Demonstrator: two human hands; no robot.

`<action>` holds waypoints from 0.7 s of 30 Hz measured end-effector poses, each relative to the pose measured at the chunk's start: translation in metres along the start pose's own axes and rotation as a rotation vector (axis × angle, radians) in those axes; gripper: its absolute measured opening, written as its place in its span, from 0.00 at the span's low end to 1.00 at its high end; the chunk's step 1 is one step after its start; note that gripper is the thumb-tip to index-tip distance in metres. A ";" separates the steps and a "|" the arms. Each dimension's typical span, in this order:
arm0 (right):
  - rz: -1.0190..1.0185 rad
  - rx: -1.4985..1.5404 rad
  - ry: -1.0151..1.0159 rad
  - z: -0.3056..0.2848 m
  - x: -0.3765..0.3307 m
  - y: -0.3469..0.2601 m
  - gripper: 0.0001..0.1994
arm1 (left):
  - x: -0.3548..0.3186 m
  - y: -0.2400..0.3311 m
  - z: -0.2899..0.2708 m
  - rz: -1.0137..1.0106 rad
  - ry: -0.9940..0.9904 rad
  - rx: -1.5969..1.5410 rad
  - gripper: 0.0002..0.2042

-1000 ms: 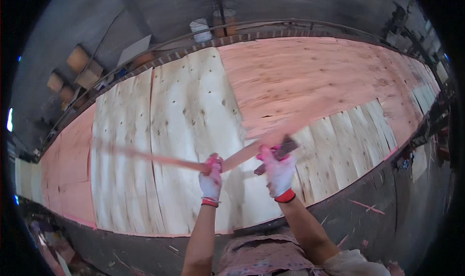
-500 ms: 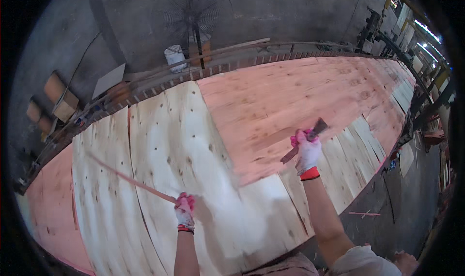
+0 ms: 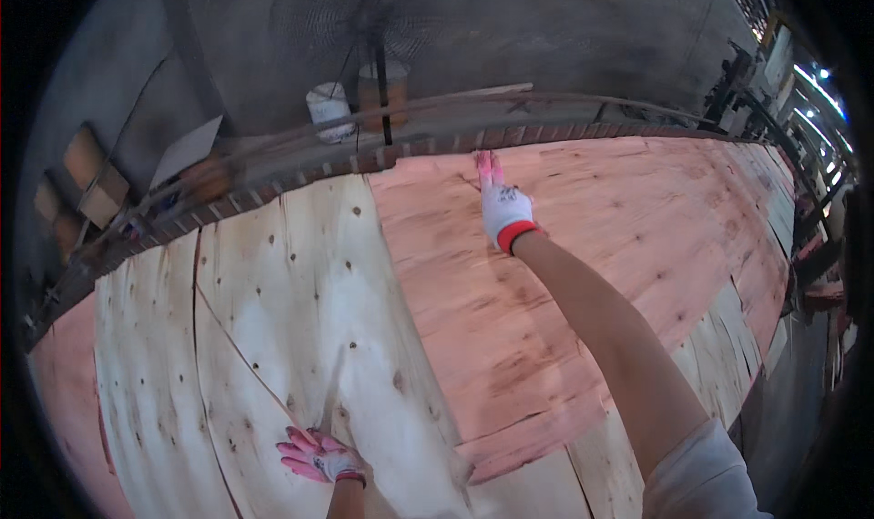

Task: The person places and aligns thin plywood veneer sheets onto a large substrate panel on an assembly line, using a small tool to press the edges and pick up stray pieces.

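My left hand (image 3: 319, 455), in a white glove with pink-coated fingers, is over the pale veneer sheet (image 3: 309, 337) near the lower edge, fingers spread. A thin wood strip (image 3: 238, 351) runs from its fingers up and left across the pale sheets; whether the hand still grips it is unclear. My right arm reaches to the far side. There my right hand (image 3: 503, 205), gloved alike with a red cuff, lies flat on the pink-coated sheet (image 3: 564, 273) with fingers stretched out. A short dark line shows beside its fingertips; I cannot make out what it is.
A brown slatted edge (image 3: 437, 144) borders the far side of the sheets. Behind it stand a white bucket (image 3: 330, 111), a large fan (image 3: 373, 27) and several cardboard boxes (image 3: 105, 196) at the left. More pale veneer pieces (image 3: 724, 332) lie at the right.
My right hand has moved far forward and left, and the dark broad-bladed tool it held no longer shows. My left hand has come lower and its fingers have spread. The view has shifted.
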State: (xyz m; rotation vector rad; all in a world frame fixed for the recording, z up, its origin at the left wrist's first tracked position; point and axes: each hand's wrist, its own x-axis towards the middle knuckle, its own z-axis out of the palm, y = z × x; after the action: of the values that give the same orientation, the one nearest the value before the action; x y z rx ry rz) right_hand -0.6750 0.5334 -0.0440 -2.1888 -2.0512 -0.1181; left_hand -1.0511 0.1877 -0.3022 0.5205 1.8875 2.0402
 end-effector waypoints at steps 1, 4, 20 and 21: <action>0.022 -0.059 -0.014 0.019 0.020 0.002 0.38 | -0.008 0.020 0.009 0.129 -0.018 0.724 0.30; 0.076 -0.137 -0.045 0.084 0.081 -0.010 0.38 | -0.017 0.068 0.032 0.314 -0.015 1.638 0.27; 0.048 0.160 -0.065 0.204 0.192 -0.035 0.42 | -0.001 0.006 -0.002 0.491 -0.010 1.129 0.24; 0.051 0.153 -0.058 0.200 0.189 -0.036 0.45 | -0.006 0.028 0.014 0.404 -0.014 1.346 0.24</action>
State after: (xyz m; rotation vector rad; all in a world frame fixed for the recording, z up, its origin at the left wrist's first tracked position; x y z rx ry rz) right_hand -0.7061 0.7525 -0.2114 -2.1732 -1.9597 0.1057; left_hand -1.0385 0.1950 -0.2739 1.2368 3.1011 0.5577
